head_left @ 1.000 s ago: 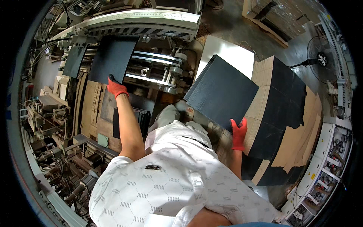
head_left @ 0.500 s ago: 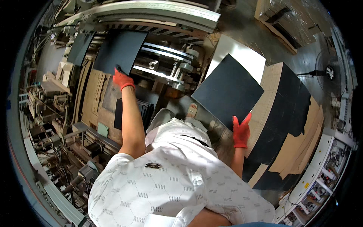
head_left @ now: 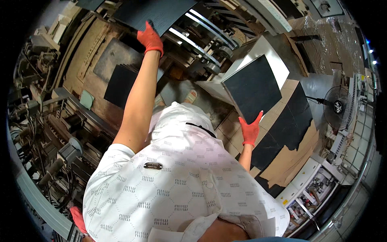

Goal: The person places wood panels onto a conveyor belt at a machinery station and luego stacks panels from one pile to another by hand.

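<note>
Both my hands wear red gloves. My left hand (head_left: 150, 38) is stretched out and up, its fingers on the near edge of a dark flat panel (head_left: 155, 11) lying on the roller conveyor (head_left: 201, 34). A second dark square panel (head_left: 252, 88) is gripped at its lower edge by my right hand (head_left: 250, 130) and held tilted above the floor to my right. My white patterned shirt fills the lower middle of the view.
Dark panels (head_left: 278, 133) and brown cardboard sheets (head_left: 292, 157) lie on the floor at right. A white board (head_left: 270, 56) lies beyond the held panel. More dark panels (head_left: 121, 82) are stacked at left. Machinery and cables (head_left: 36, 133) line the left; a fan (head_left: 336, 107) stands at right.
The view has tilted so the conveyor sits higher in frame. My left hand stays on the panel on the rollers. My right hand carries the second panel slightly lower and closer to my body.
</note>
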A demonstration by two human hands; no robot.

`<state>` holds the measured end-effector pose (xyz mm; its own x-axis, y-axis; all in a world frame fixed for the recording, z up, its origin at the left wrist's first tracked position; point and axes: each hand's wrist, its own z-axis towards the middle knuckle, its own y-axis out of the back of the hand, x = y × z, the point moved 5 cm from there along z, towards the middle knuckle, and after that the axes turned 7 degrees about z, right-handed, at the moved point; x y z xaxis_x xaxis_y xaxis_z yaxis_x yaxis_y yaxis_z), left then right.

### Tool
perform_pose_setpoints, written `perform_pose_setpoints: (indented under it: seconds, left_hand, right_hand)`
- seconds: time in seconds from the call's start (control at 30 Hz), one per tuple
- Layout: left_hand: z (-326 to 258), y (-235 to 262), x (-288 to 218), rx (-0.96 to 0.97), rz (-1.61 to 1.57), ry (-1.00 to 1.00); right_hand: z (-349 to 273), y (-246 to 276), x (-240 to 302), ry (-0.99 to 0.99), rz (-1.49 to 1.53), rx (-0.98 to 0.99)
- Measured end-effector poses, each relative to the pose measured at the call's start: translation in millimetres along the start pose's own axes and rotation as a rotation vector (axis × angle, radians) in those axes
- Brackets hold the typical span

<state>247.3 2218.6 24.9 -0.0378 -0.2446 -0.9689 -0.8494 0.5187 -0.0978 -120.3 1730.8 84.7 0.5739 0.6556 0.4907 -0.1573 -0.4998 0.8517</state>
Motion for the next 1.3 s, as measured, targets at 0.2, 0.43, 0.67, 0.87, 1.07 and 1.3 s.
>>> perform_pose_setpoints:
  seconds: [0.2, 0.43, 0.67, 0.87, 1.07, 1.3]
  left_hand:
    - [-10, -2, -4, 0.092, -0.148, 0.056]
    - [9, -9, 25, 0.053, -0.103, -0.083]
    - [14, -10, 38, 0.266, -0.097, 0.063]
    - [5, 34, 69, 0.765, -0.413, 0.445]
    - [32, 268, 265, 0.150, 0.020, 0.896]
    - [9, 460, 348, -0.484, 0.219, 0.837]
  right_hand:
    - [35, 2, -12, 0.072, -0.122, -0.121]
    - [47, 18, -6, -0.186, -0.446, 0.070]
    - [30, -4, 126, 0.019, -0.484, 0.043]
    - [28, -114, 301, 0.262, 0.474, 0.471]
    - [50, -216, 398, -0.056, 0.922, 0.857]
    - [94, -269, 430, -0.237, 0.925, 0.691]
